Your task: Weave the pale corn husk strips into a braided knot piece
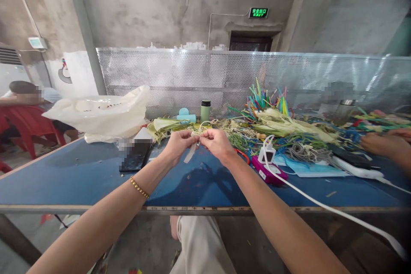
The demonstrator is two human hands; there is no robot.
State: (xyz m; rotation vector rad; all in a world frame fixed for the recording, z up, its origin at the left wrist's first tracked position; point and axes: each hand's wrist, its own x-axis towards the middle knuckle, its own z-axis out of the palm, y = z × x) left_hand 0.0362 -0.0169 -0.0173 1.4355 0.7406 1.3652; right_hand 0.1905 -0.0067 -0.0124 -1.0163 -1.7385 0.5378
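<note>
My left hand (181,143) and my right hand (218,143) meet in front of me, just above the blue table, both with pinched fingers. Between them is a pale strip (191,154) that looks like corn husk. One flat end hangs below my left fingers, and a thin pale curl (203,126) rises over the gap between the hands. Fingertips partly hide where the strip is gripped. Just beyond lie pale green corn husks (163,127) and loose plant scraps.
A plastic bag (102,113) and dark phone (135,158) lie left. Behind stands a green bottle (205,111). To the right are a purple power socket (268,171) with a white cable, cords, a blue mask (316,168), coloured stems (266,100) and another person's hand (379,142).
</note>
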